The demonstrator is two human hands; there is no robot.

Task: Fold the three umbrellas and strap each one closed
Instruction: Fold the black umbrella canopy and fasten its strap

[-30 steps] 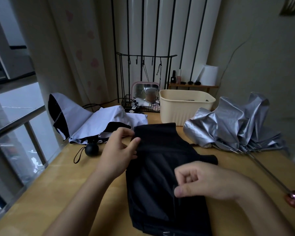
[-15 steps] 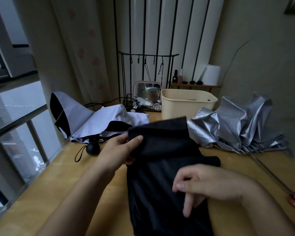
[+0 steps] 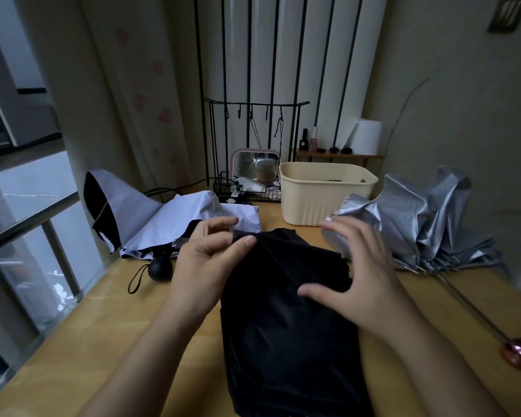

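Right hand point(image 3: 364, 284) lifted, seemingly off umbrella point(image 3: 283, 341)

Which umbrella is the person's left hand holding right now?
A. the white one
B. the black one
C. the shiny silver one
B: the left hand pinches the far edge of the black umbrella between thumb and fingers, while the silver umbrella and the white umbrella lie off to either side.

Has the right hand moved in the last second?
Yes. The right hand has moved away from the person, toward the beige basket, fingers spread over the black umbrella.
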